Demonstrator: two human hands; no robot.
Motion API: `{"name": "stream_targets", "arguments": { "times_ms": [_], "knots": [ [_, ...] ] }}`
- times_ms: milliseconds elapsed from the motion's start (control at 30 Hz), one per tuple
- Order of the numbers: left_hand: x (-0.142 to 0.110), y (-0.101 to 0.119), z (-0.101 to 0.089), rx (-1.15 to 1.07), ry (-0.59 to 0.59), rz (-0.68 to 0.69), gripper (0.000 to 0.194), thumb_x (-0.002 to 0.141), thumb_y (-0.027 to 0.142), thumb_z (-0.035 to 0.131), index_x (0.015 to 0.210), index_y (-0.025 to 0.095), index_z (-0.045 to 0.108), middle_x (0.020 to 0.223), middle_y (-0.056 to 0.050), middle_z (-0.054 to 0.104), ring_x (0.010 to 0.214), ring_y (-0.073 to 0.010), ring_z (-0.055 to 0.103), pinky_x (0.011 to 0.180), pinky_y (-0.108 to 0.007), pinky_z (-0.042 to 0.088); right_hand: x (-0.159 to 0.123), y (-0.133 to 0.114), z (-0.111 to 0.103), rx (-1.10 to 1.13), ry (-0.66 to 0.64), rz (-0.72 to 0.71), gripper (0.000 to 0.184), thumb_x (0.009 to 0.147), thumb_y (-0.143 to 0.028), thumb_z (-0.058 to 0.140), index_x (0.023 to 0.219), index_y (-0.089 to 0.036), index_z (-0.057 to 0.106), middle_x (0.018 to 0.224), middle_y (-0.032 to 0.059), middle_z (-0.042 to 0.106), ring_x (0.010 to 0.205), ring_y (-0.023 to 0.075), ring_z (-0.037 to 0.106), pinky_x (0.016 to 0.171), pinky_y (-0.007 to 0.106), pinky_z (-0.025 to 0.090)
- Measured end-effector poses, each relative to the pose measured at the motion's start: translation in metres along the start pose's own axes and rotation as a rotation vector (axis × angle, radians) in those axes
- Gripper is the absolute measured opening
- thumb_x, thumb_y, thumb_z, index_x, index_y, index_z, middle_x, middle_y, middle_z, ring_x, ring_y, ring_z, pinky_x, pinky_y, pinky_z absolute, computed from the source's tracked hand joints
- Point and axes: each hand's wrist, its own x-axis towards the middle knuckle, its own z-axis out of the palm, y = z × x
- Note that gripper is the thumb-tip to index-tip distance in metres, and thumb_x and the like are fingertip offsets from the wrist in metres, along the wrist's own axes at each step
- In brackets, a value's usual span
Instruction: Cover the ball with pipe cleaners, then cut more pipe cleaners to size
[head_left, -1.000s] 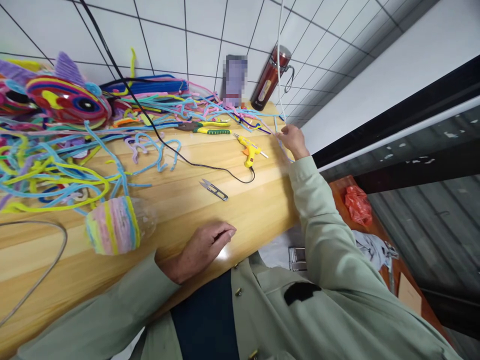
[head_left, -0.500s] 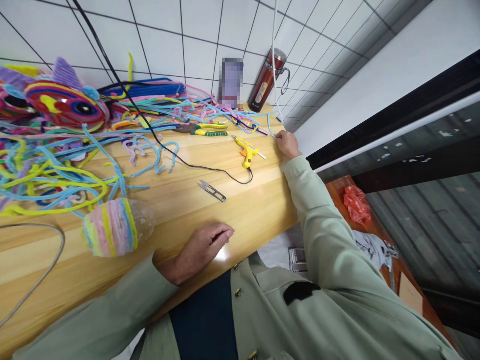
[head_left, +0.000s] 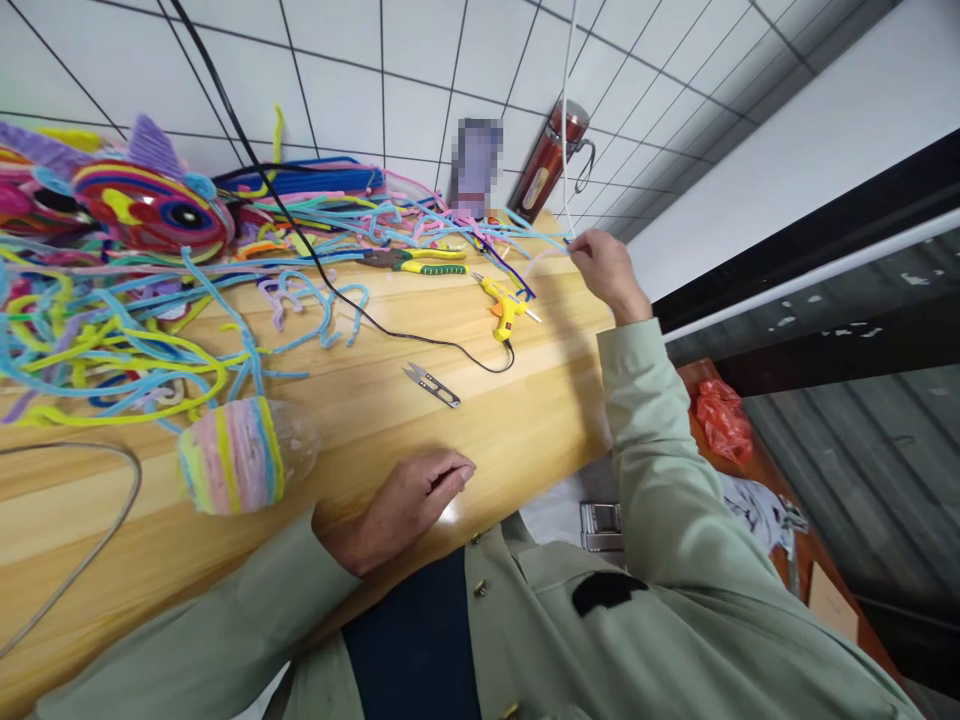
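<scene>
My left hand [head_left: 409, 505] rests on the wooden table near its front edge, fingers curled in and thumb against them, with nothing visible in it. Out at the table's far right corner, my right hand [head_left: 609, 268] is closed in a pinch at the end of a pale pink pipe cleaner [head_left: 546, 257]; the fingertips partly hide the grip. Left of that hand lies a yellow hot glue gun [head_left: 507, 308]. Thread snips [head_left: 432, 386] lie between the two hands. A clear bottle wrapped in striped pipe cleaners [head_left: 234, 455] lies on its side left of my left hand.
Loose pipe cleaners [head_left: 112, 350] spread over the left and back. Green-yellow pliers [head_left: 420, 262] lie behind the glue gun. A colourful fish-like figure [head_left: 154, 215], a blurred upright phone-like object [head_left: 475, 170] and a red flask [head_left: 551, 160] stand along the tiled wall. A black cord [head_left: 300, 235] crosses the table.
My right hand first drew slightly nearer the table top, then rose and shifted right, with the pale pink pipe cleaner now stretching to its fingertips. My left hand has stayed put.
</scene>
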Motion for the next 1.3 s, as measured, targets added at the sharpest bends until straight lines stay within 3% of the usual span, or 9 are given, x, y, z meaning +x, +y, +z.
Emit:
{"name": "stream_targets", "arguments": {
  "times_ms": [200,433,533,633,767,833,1033,1167,1300],
  "knots": [
    [-0.001,0.001,0.000,0.019,-0.004,-0.020,0.026,0.111,0.029,0.053,0.096,0.020,0.072,0.095,-0.004,0.080,0.084,-0.0170,0.071,0.077,-0.028,0.051,0.062,-0.054,0.024,0.049,0.084,-0.130,0.026,0.107,-0.020,0.048,0.114,-0.026,0.072,0.132,0.0109,0.072,0.133,0.0314,0.064,0.120,0.046,0.049],
    [-0.001,0.000,0.001,0.005,0.004,-0.010,0.024,0.111,0.027,0.052,0.101,0.020,0.073,0.096,-0.004,0.081,0.086,-0.0170,0.073,0.078,-0.028,0.052,0.092,-0.067,0.017,0.093,0.305,-0.259,0.028,0.107,-0.020,0.039,0.114,-0.028,0.065,0.131,0.0109,0.069,0.131,0.0265,0.062,0.119,0.043,0.050],
    [-0.001,-0.001,0.001,0.004,0.015,0.000,0.023,0.110,0.027,0.053,0.102,0.020,0.074,0.099,-0.004,0.082,0.088,-0.0173,0.074,0.080,-0.028,0.053,0.088,-0.063,0.039,0.047,0.140,-0.256,0.023,0.103,-0.018,0.048,0.112,-0.026,0.068,0.129,0.0126,0.071,0.131,0.0288,0.063,0.120,0.043,0.050],
    [-0.001,-0.001,0.001,0.013,0.016,0.002,0.025,0.111,0.028,0.053,0.100,0.020,0.074,0.097,-0.004,0.082,0.086,-0.0172,0.073,0.079,-0.028,0.053,0.076,-0.051,0.065,-0.030,-0.080,-0.229,0.020,0.099,-0.028,0.064,0.116,-0.021,0.071,0.132,0.0161,0.073,0.130,0.0359,0.065,0.117,0.049,0.051],
    [-0.001,0.001,0.001,0.022,0.004,-0.009,0.027,0.111,0.028,0.053,0.097,0.020,0.074,0.098,-0.005,0.082,0.087,-0.0183,0.074,0.079,-0.029,0.053,0.067,-0.036,0.089,-0.059,-0.205,-0.154,0.060,0.090,-0.041,0.079,0.142,-0.016,0.065,0.135,0.0187,0.075,0.123,0.0399,0.068,0.111,0.054,0.054],
    [-0.001,0.001,0.001,0.025,0.005,-0.012,0.026,0.112,0.028,0.053,0.098,0.020,0.074,0.099,-0.005,0.082,0.088,-0.0185,0.074,0.080,-0.029,0.053,0.070,-0.032,0.098,-0.079,-0.248,-0.140,0.070,0.085,-0.040,0.084,0.146,-0.015,0.064,0.129,0.0188,0.078,0.120,0.0414,0.069,0.108,0.054,0.055],
    [-0.002,-0.001,0.002,0.035,0.018,0.008,0.026,0.113,0.029,0.053,0.099,0.020,0.074,0.099,-0.004,0.082,0.088,-0.0187,0.074,0.081,-0.029,0.053,0.101,-0.034,0.118,-0.102,-0.172,-0.116,0.034,0.093,-0.029,0.068,0.124,-0.020,0.079,0.125,0.0162,0.081,0.122,0.0396,0.070,0.110,0.055,0.055],
    [-0.002,0.000,0.003,0.031,0.027,0.006,0.027,0.114,0.028,0.053,0.099,0.021,0.074,0.098,-0.004,0.081,0.086,-0.0183,0.073,0.080,-0.029,0.053,0.118,-0.037,0.125,-0.092,-0.135,-0.077,0.036,0.096,-0.023,0.060,0.126,-0.015,0.079,0.129,0.0212,0.079,0.127,0.0412,0.069,0.114,0.059,0.052],
    [0.000,0.002,0.003,0.042,0.034,0.007,0.029,0.114,0.028,0.052,0.096,0.021,0.074,0.095,-0.004,0.080,0.085,-0.0187,0.072,0.078,-0.030,0.053,0.121,-0.036,0.122,-0.039,-0.147,-0.070,0.050,0.088,-0.021,0.072,0.137,-0.015,0.071,0.124,0.0203,0.079,0.121,0.0424,0.069,0.111,0.060,0.054]
  ]
}}
